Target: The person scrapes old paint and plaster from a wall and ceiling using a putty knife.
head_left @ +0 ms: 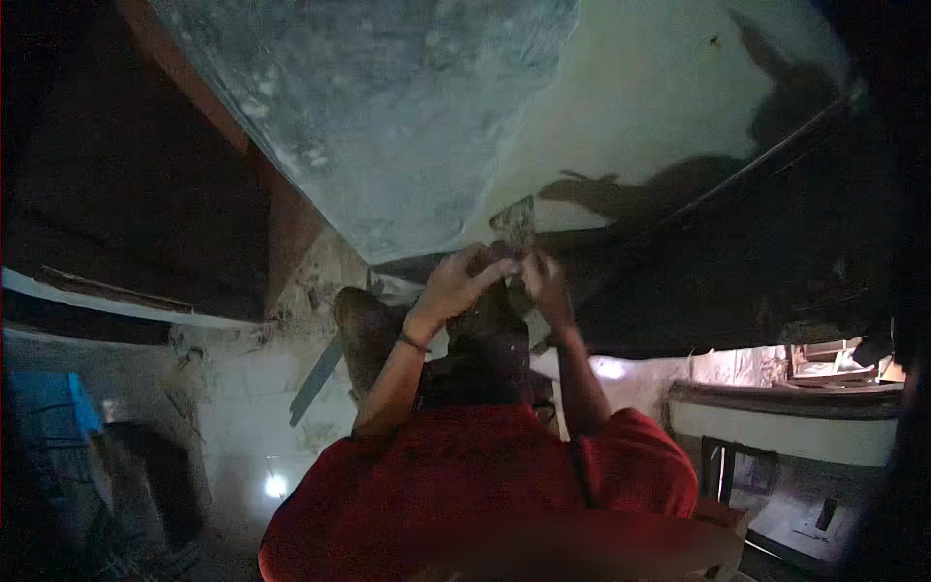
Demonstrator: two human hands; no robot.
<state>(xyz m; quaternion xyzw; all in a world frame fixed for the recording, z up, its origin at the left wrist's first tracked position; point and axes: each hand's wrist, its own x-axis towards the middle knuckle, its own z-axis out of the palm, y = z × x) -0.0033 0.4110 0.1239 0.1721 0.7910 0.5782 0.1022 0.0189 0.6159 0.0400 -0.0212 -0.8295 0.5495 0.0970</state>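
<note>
My right hand is closed around the handle end of a putty knife, whose broad, stained blade points up and away from me. Close beside it, my left hand has its fingers bent together and its thumb stretched toward the right hand. Something small and dark shows at those left fingertips, too unclear to name. Ahead of both hands rises a pale wall surface, partly covered by a rough blue-grey coat. The knife's blade stands before the lower edge of that surface.
A dark long strip leans at the left above a stained pale floor. Blue cloth hangs at the far left. A white ledge stands at the right, and dark shadows lie across the wall.
</note>
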